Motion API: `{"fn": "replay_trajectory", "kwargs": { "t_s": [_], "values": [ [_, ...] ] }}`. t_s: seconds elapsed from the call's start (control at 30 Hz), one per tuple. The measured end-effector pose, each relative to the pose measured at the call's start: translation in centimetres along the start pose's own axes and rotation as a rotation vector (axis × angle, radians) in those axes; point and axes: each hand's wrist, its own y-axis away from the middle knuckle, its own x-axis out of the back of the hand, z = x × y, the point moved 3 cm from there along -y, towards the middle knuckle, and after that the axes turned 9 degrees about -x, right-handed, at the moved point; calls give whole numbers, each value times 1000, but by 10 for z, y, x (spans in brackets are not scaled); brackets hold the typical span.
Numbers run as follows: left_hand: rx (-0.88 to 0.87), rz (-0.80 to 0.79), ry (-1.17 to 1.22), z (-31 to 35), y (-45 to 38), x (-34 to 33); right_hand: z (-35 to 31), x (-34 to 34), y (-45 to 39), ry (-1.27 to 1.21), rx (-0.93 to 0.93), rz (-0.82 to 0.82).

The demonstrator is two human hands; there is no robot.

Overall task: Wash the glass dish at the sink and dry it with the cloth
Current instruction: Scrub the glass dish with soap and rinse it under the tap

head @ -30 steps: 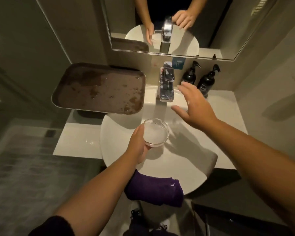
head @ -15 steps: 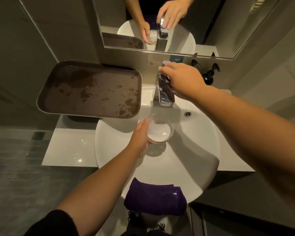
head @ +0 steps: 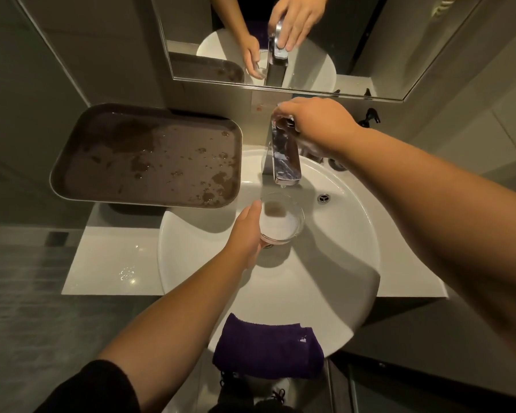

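Tray [head: 149, 156] left of tap [head: 283, 156], wet. My left hand [head: 246, 231] grips glass dish [head: 282, 220] by its left rim, mouth up, just below and in front of tap spout, over sink [head: 340, 263]. My right hand [head: 316, 126] on tap lever, fingers curled round it. Cloth [head: 268, 350] on sink's near rim, well below tap.

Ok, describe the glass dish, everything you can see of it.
The glass dish is small, round, clear and shallow, with a low wall and a whitish-looking bottom. It is held roughly level, mouth up, over the white sink, just in front of and below the tap spout. The left hand grips its near-left edge, thumb on the rim. No stream of water is visible.
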Motion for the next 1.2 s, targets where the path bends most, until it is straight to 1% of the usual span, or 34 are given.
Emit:
{"fn": "replay_trajectory", "kwargs": {
  "t_s": [0.17, 0.27, 0.33, 0.4, 0.43, 0.5, 0.53, 0.57, 0.6, 0.67, 0.7, 0.73, 0.77, 0.83, 0.87, 0.93, 1.0, 1.07, 1.1, 1.13, 1.17, 1.2],
  "values": [
    [-36, -6, -85, 4, -4, 4, 0, 5, -3, -48, -18, -52],
    [-56, -31, -67, 6, -4, 4, -1, 6, -2, -55, -38, -74],
    [-39, -4, -66, 5, -4, 5, -2, 4, 1, -88, -84, -93],
    [-23, 17, -17, 5, -4, 5, 0, -2, 11, -217, -164, -62],
    [-10, 19, 28, 6, -3, 4, 3, -7, 20, -320, -220, -3],
    [9, 20, 79, 6, -3, 2, 15, -29, 47, -568, -409, 124],
    [12, 30, 87, 5, -2, 1, 19, -47, 63, -679, -523, 142],
    [10, 39, 94, 3, -3, 1, 20, -67, 80, -772, -634, 99],
    [9, 49, 97, 1, -3, 0, 15, -87, 98, -863, -739, -3],
    [5, 58, 99, -3, -3, -4, -5, -122, 129, -1090, -907, -274],
    [3, 67, 82, -7, -4, -5, -14, -133, 139, -1206, -968, -370],
    [-4, 80, 33, -8, -2, -8, -21, -143, 143, -1294, -1010, -425],
    [-15, 94, -47, -9, -1, -9, -24, -150, 144, -1342, -1033, -436],
    [-57, 97, -299, -7, 1, -5, -22, -159, 139, -1326, -1053, -405],
    [-78, 67, -432, -3, 1, -3, -18, -161, 137, -1275, -1044, -392],
    [-94, -36, -678, 12, -4, 1, -9, -161, 134, -1131, -967, -415],
    [-34, -162, -895, 27, -9, 5, -2, -159, 133, -1038, -866, -497],
    [19, -225, -1027, 36, -13, 7, 3, -159, 129, -1000, -801, -578],
    [5, -207, -1062, 37, -14, 6, 5, -161, 127, -1008, -806, -579],
    [-44, -150, -1080, 36, -13, 3, 6, -162, 125, -1052, -833, -547],
    [-104, -61, -1094, 32, -11, 1, 4, -164, 123, -1133, -880, -491],
    [-149, 43, -1058, 27, -4, -4, 0, -166, 122, -1233, -940, -421]
  ]
}}
